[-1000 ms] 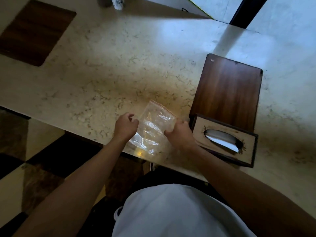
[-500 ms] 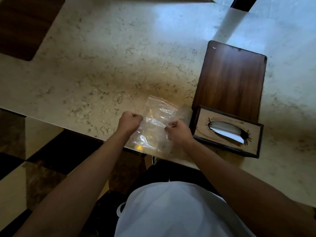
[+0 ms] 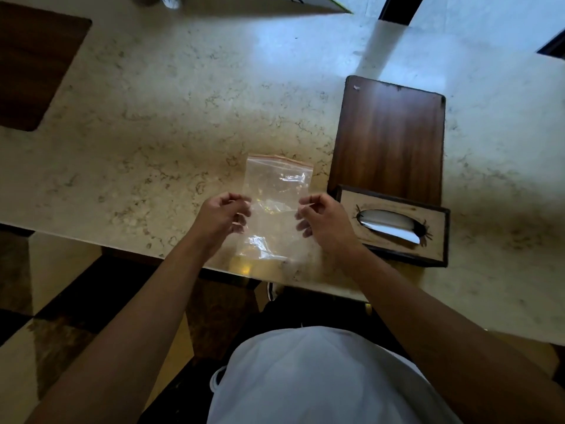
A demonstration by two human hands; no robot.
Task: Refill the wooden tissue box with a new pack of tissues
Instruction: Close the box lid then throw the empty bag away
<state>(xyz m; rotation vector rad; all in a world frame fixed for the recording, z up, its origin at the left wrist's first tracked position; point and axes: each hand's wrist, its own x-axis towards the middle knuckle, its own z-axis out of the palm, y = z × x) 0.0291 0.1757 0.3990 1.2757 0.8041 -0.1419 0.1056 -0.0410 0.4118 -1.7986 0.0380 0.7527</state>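
Head view: the left hand [image 3: 220, 216] and right hand [image 3: 321, 221] are pinching the bag's [image 3: 276, 206] side edges, holding it taut. The box [image 3: 394, 224] is lying at three o'clock, beside it. Judging best: keeping both pinches even, avoiding crumpling.

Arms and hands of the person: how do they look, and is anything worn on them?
Both forearms are bare to the frame edge, with no sleeves showing. The left hand and right hand wear no gloves; no ring, watch or bracelet is visible in this dim view.
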